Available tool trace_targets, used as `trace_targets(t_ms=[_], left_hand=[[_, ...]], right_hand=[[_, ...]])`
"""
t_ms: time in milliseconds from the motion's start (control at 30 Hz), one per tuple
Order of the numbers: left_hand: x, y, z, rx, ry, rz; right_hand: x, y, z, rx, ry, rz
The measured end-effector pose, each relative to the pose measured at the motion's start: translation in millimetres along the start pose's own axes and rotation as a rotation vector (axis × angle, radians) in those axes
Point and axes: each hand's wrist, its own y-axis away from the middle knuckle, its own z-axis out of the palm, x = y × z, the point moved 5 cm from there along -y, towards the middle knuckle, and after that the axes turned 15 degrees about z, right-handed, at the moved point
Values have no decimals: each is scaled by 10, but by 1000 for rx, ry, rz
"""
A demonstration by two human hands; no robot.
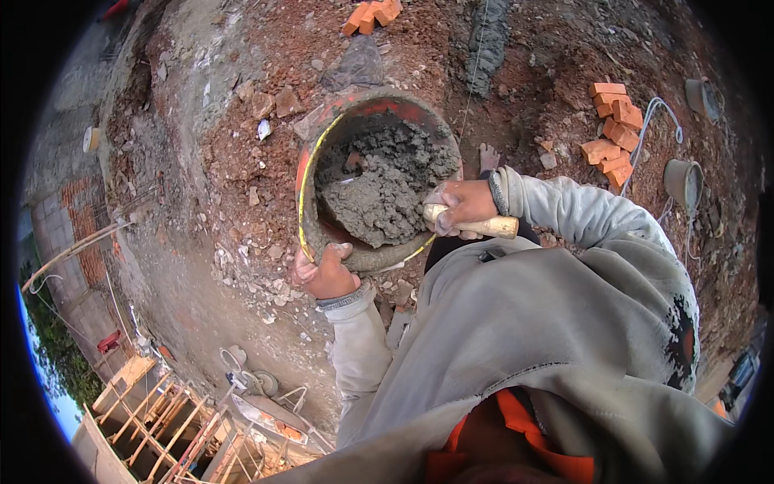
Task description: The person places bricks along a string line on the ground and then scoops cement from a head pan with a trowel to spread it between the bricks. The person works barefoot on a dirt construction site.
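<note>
A round tub (304,173) of wet grey mortar (379,194) stands on the ground in front of me. Its rim is caked, orange-red shows on its wall, and a yellow strip runs along the left side. My left hand (326,273) is closed on the near left part of that rim, thumb on top. At the near right side, my right hand (466,203) wraps round a thick wooden handle (500,227), held close to my body. The tool's working end cannot be made out.
Loose orange bricks (617,133) are piled at the right, near two buckets (684,184) and a pale rope (641,145). More bricks (372,14) lie at the far side. A wheelbarrow (270,418) and timber framing (153,419) are at the lower left. Rubble covers the ground.
</note>
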Motion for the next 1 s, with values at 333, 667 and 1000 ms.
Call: trace_targets(t_ms=[333,667,1000], left_hand=[[-2455,713,-531,-425,-827,-47],[-3734,1279,-1389,13,-908,-520],[-4315,1532,-936,264,-980,-812]], right_hand=[[2466,161,-1188,525,-660,97],[4386,-611,-4284,1466,-443,268],[4825,-1102,-5356,1740,-463,666]])
